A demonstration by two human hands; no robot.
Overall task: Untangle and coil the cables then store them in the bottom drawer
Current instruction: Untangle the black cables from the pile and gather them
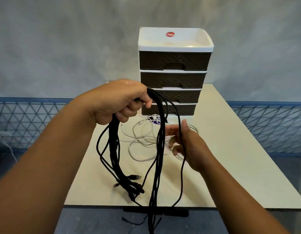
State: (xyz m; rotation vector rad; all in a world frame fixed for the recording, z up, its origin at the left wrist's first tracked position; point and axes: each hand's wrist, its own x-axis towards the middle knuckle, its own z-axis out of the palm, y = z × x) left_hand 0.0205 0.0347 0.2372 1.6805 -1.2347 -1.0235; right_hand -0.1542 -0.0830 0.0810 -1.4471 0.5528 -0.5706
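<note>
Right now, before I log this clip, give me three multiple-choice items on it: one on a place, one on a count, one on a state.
1. Where do the white cables lie?
A. on the table in front of the drawer unit
B. in the top tray
C. on the floor

2. How many brown drawers does the drawer unit have?
A. two
B. four
C. six

3. What is the left hand doing?
A. resting flat on the table
B. pulling a drawer open
C. gripping the black cables

Answers: 1 A, they are spread on the table before the unit. 2 B, four fronts are stacked. 3 C, its fingers curl round the hanging bundle.
</note>
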